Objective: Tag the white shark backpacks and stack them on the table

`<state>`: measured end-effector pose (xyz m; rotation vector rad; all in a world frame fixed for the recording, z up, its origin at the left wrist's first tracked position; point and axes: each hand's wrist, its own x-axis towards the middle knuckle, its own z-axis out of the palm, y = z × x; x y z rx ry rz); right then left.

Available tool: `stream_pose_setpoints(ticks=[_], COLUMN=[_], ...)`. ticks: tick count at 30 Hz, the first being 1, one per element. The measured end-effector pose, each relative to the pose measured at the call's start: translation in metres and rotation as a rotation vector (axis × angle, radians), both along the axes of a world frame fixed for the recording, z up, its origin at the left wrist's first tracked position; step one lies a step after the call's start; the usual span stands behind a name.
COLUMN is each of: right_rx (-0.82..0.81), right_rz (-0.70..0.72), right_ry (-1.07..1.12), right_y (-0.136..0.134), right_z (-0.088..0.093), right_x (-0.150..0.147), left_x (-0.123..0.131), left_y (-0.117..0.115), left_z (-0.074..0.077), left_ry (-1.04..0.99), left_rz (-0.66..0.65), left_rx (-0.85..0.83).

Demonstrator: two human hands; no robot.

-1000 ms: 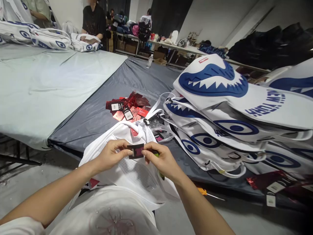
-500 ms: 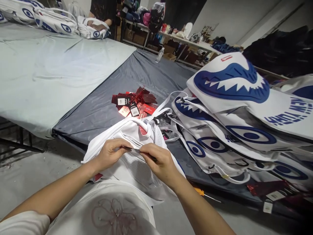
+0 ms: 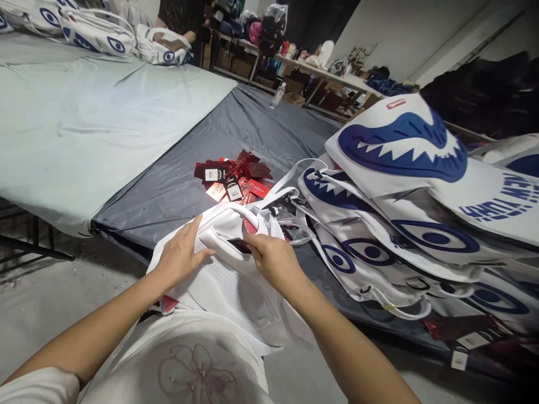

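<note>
A white backpack (image 3: 225, 280) with mesh panels and red lining lies in front of me, against my body at the table's edge. My left hand (image 3: 179, 255) rests flat on its left side, thumb apart from the fingers, holding nothing. On the right, my right hand (image 3: 275, 261) has its fingers curled and pinched at the edge of a gaping pocket. A dark strip shows in that opening beside the fingertips; I cannot tell whether it is a tag or the pocket's inside. Just beyond the backpack lies a heap of red and black hang tags (image 3: 233, 177).
White backpacks with blue shark mouths and eyes (image 3: 400, 140) are stacked at right. More tags (image 3: 474, 339) lie at the lower right. A plastic bottle (image 3: 278, 95) stands near the far edge. Across the pale table (image 3: 105, 123), a person (image 3: 181, 22) stands by more white bags.
My hands were pinched together at the pocket; now they are apart. The left has moved left and flattened on the backpack, while the right stays at the pocket, which gapes wider.
</note>
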<state>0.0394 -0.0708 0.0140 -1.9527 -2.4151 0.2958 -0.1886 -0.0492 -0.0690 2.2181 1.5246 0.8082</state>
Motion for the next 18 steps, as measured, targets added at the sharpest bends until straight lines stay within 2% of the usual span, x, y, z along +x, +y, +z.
stream_pose_setpoints(ticks=[2, 6, 12, 18], right_rx=[-0.125, -0.227, -0.208, -0.169], right_rz=[0.023, 0.109, 0.113, 0.026], right_ry=[-0.116, -0.184, -0.224, -0.189], right_y=[0.011, 0.027, 0.028, 0.026], right_z=[-0.003, -0.015, -0.022, -0.026], right_x=[-0.015, -0.033, -0.029, -0.026], left_x=[0.002, 0.004, 0.003, 0.005], left_y=[0.001, 0.002, 0.004, 0.004], left_z=[-0.003, -0.003, -0.007, -0.016], left_ry=[0.047, 0.059, 0.045, 0.051], left_rz=[0.006, 0.000, -0.013, -0.005], left_rx=[-0.037, -0.031, -0.029, -0.017])
